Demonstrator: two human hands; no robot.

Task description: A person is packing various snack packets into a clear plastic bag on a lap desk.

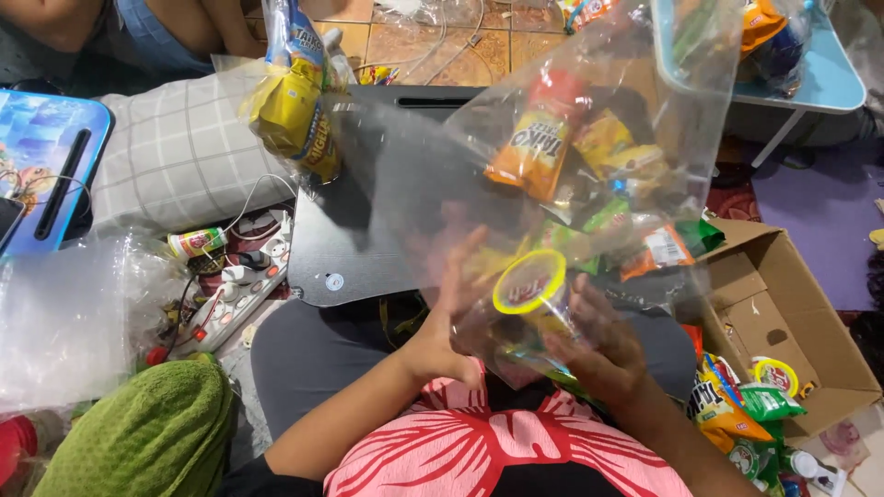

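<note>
Right hand (599, 354) fingertips blurred behind clear plastic bag (433, 184); top edge cropped.
</note>
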